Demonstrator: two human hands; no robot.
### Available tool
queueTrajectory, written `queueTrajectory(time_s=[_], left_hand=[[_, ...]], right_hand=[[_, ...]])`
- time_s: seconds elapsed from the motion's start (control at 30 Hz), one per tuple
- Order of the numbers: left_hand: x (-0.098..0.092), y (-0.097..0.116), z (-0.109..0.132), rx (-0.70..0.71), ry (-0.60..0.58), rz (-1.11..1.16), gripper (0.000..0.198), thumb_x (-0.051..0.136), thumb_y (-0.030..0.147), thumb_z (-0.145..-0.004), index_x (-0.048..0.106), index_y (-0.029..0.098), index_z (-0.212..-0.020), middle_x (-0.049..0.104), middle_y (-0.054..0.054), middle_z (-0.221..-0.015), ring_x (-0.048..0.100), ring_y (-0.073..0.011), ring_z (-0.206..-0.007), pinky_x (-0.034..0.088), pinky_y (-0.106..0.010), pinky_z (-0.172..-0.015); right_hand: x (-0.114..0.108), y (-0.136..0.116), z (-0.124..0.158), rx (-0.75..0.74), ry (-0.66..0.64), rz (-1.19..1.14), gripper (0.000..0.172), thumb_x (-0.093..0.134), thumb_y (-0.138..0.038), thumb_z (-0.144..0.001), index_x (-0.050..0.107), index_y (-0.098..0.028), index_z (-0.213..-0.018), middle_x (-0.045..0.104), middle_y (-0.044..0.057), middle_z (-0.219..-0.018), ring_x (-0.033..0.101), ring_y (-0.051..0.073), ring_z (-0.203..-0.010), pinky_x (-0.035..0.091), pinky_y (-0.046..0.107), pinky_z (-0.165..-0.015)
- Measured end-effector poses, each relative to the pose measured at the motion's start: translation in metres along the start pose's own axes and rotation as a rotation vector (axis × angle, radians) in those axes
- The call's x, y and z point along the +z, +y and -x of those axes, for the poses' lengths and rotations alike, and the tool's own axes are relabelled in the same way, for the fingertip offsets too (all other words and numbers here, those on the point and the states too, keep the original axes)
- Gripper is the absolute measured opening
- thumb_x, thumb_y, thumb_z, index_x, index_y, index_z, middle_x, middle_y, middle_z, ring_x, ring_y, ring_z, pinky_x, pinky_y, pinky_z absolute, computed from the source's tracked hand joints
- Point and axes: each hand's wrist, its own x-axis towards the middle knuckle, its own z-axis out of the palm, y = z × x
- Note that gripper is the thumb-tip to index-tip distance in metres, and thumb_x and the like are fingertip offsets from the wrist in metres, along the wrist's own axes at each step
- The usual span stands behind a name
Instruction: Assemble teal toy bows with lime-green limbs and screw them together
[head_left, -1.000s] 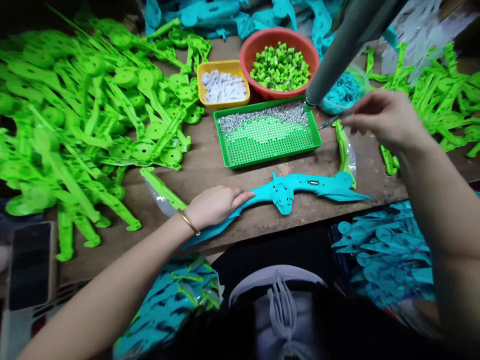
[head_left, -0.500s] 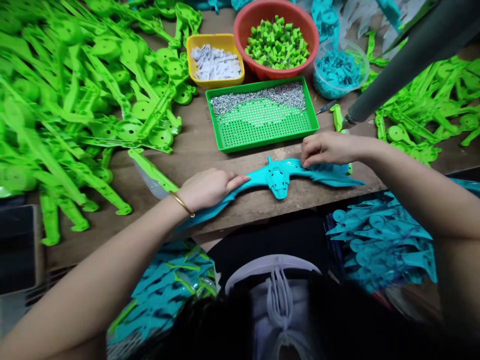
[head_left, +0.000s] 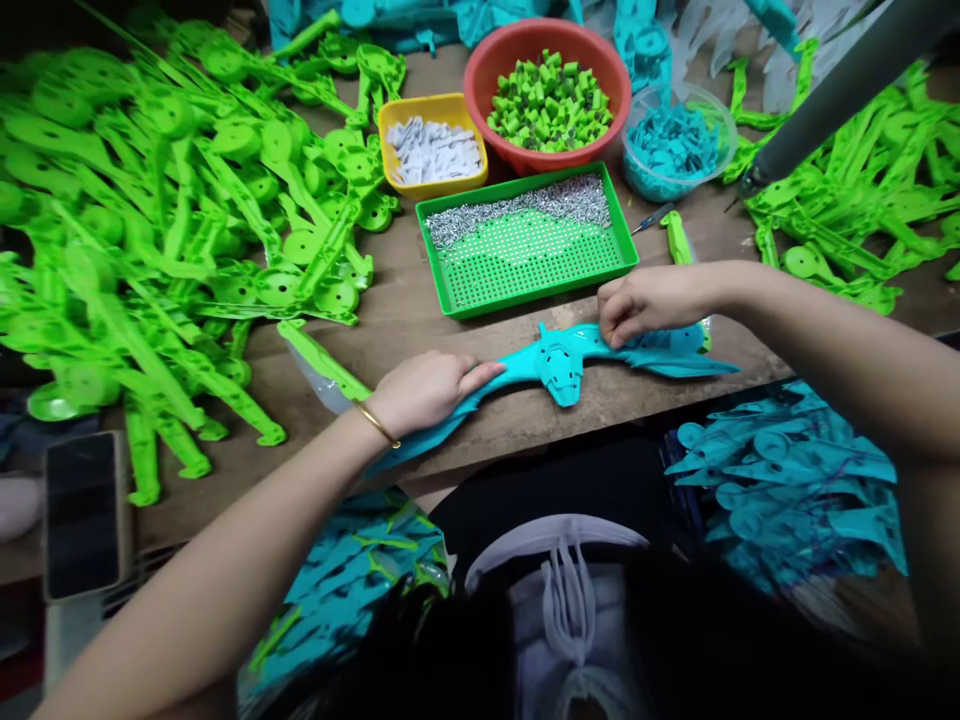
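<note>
A turquoise, bow-shaped plastic part [head_left: 560, 368] lies across the front of the table, with a raised emblem-like piece at its middle. My left hand [head_left: 427, 388] is closed around its left arm, thumb stretched along the top. Over its right arm, my right hand [head_left: 637, 300] has its fingers curled and pinched together at the surface; anything between the fingertips is hidden. Just behind the part stands a green perforated tray [head_left: 525, 265] with many small silver screws along its far side. Two bright green parts with clear film lie near the hands, one [head_left: 330, 360] at left.
Behind the tray stand a yellow box [head_left: 435, 188] of white pieces, a red bowl [head_left: 547, 160] of small green pieces and a clear tub [head_left: 679, 185] of turquoise pieces. Green parts [head_left: 172, 230] heap at left and right. A dark tool shaft [head_left: 825, 105] slants in; a phone [head_left: 84, 515] lies left.
The dark tool shaft has moved up and right, away from my right hand. Both hands stay on the turquoise part, and the view has shifted slightly.
</note>
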Motion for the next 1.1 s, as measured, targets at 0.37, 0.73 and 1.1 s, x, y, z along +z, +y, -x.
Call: queueTrajectory(time_s=[0.37, 0.73, 1.1], left_hand=[[0.001, 0.006, 0.004, -0.059, -0.002, -0.097, 0.075, 0.008, 0.063, -0.094, 0.068, 0.018, -0.094, 0.072, -0.014, -0.085, 0.069, -0.0319, -0.081, 0.042, -0.035, -0.064], [-0.001, -0.002, -0.002, -0.026, -0.012, 0.052, 0.072, 0.011, 0.062, -0.094, 0.069, 0.019, -0.092, 0.073, -0.013, -0.089, 0.069, -0.0299, -0.085, 0.044, -0.036, -0.071], [-0.007, -0.016, 0.002, -0.060, 0.021, 0.065, 0.073, 0.012, 0.065, -0.093, 0.067, 0.018, -0.082, 0.071, -0.013, -0.082, 0.067, -0.0299, -0.080, 0.042, -0.036, -0.068]], right_hand=[[0.025, 0.019, 0.000, 0.276, 0.126, -0.450, 0.026, 0.073, -0.044, -0.070, 0.068, -0.023, -0.085, 0.070, 0.000, -0.078, 0.063, 0.016, -0.071, 0.048, 0.027, -0.060], [-0.017, 0.004, 0.014, 0.413, 1.265, -0.207, 0.052, 0.069, -0.067, -0.068, 0.062, -0.021, -0.092, 0.062, 0.001, -0.079, 0.061, 0.017, -0.075, 0.048, 0.030, -0.065], [-0.039, -0.027, -0.093, -0.156, 1.761, -0.605, 0.026, 0.063, -0.051, -0.081, 0.055, -0.027, -0.089, 0.066, 0.002, -0.094, 0.066, 0.018, -0.071, 0.056, 0.033, -0.062]])
